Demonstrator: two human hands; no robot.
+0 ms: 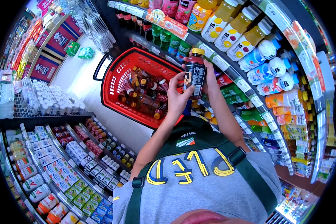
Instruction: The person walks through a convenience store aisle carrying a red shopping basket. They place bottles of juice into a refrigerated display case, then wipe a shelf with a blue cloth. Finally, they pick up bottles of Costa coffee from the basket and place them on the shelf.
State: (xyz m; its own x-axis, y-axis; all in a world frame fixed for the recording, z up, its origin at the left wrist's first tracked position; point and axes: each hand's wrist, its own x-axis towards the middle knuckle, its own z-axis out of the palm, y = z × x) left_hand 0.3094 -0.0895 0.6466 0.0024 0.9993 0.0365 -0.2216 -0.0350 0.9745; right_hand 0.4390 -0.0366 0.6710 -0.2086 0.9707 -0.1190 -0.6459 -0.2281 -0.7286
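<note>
A plastic drink bottle [195, 75] with a yellow cap, dark red contents and a black printed label is held in front of my apron. My right hand [209, 74] wraps its right side, with fingertips showing behind the neck. On its lower left side, the fingers and thumb of my left hand [179, 93] grip the label area. Beyond and partly under my left hand is a red plastic shopping basket [111, 75] with a black rim. Inside lie several bottles [145, 98], jumbled, many with dark contents and yellow or white caps.
A drinks shelf [235, 73] curves along the right, carrying juice bottles [226, 26] and white-and-blue bottles [268, 65]. Boxed drinks [62, 173] fill shelving at the lower left. A wire rack [49, 98] of small white-capped containers and green packs [85, 52] are across the pale floor [112, 126].
</note>
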